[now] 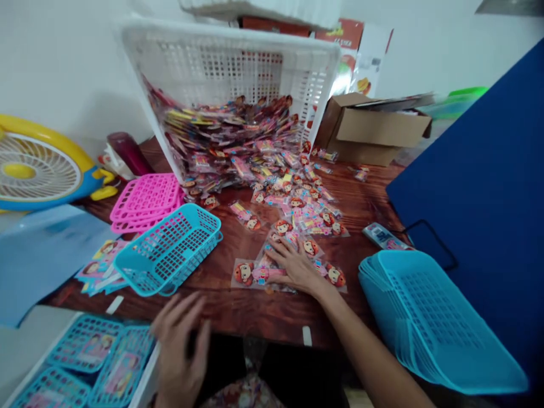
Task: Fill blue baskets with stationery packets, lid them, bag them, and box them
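Note:
My right hand (300, 267) lies with its fingers spread on several clear packets, each with a red-haired cartoon figure; one packet (244, 273) shows just left of the fingers. More packets (301, 207) are heaped behind this hand, leading back to the pile in a tipped white basket. Over the table's front edge hangs my left hand (181, 345), slightly blurred, its fingers apart and nothing in them. An upright blue plastic basket (170, 246) stands on the table beyond the left hand. Beside it lie printed cartoon cards (100, 269), partly covered by the basket.
The white basket (138, 85) lies open toward me at the back. Pink lids or trays (147, 195) and a yellow-blue fan (63, 153) are at left. Nested blue baskets (442, 323), a cardboard box (374, 127) and a dark blue panel (480, 187) stand at right. Filled baskets (85, 343) sit low left.

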Available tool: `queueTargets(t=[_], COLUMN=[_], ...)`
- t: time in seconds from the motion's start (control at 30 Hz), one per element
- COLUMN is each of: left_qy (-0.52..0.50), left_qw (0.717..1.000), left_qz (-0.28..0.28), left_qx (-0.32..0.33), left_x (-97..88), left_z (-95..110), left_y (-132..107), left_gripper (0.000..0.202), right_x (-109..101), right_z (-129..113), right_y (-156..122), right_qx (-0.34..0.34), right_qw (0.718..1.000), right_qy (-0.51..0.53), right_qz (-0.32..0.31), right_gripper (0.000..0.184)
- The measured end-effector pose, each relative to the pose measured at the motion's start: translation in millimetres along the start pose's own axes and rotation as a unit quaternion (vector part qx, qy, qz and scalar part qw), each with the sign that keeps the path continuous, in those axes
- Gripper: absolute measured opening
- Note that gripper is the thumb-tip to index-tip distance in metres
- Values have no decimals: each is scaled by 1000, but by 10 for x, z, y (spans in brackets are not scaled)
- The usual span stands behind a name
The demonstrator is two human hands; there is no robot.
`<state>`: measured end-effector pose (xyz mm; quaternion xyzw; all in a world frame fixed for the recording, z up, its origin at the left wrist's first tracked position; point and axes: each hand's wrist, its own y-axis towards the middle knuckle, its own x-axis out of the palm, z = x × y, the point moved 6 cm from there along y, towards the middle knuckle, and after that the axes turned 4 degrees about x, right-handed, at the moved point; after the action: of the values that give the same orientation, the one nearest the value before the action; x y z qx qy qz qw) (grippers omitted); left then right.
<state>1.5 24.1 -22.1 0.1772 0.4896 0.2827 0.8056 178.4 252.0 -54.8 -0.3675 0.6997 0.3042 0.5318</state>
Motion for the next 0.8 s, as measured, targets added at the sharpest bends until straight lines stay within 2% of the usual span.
queueTargets(t=[0.07, 0.1, 0.13, 0.2, 0.27, 0.33, 0.4, 0.5, 0.57, 0.63, 0.7, 0.73, 0.8], left_qy=[-15, -15, -1, 35, 68, 91, 121, 140, 121, 122, 165, 180, 160], left_qw=[996, 993, 990, 973, 954, 944, 939, 938, 932, 918, 910, 916, 948], left_qz=[-81, -111, -139, -228, -290, -316, -322, -309, -313, -336, -347, -329, -255], left_qx=[43, 44, 33, 30, 28, 24, 8, -65, -136, -170, -159, -144, -104], left_x=[357, 527, 682, 953, 1061, 1021, 897, 676, 572, 512, 451, 412, 344], left_z=[245, 294, 293, 240, 149, 62, -27, -154, -189, -148, -89, -64, -19], left_y=[150, 250, 350, 491, 549, 537, 475, 333, 221, 138, 143, 188, 340], left_gripper=[39, 37, 38, 45, 41, 24, 11, 14, 11, 16, 25, 29, 34], right_x=[-58, -92, -129, -197, -207, -149, -49, 26, -50, -183, -286, -311, -316], right_z=[-28, -24, -3, 73, 131, 124, 51, -84, -112, -92, -51, -24, 35], right_y=[-146, -205, -266, -419, -607, -787, -917, -1007, -1007, -973, -939, -943, -1016], right_qx=[2, 15, 38, 99, 151, 187, 213, 242, 273, 297, 308, 314, 332], right_qw=[1000, 1000, 998, 988, 973, 966, 967, 967, 958, 948, 944, 943, 939], right_qy=[14, 14, 11, 8, 11, 3, -13, -5, 12, 16, 1, -10, -32], right_qz=[4, 21, 48, 120, 172, 179, 140, 77, 85, 112, 115, 106, 82], right_gripper=[60, 54, 48, 41, 37, 35, 34, 36, 35, 31, 27, 25, 26])
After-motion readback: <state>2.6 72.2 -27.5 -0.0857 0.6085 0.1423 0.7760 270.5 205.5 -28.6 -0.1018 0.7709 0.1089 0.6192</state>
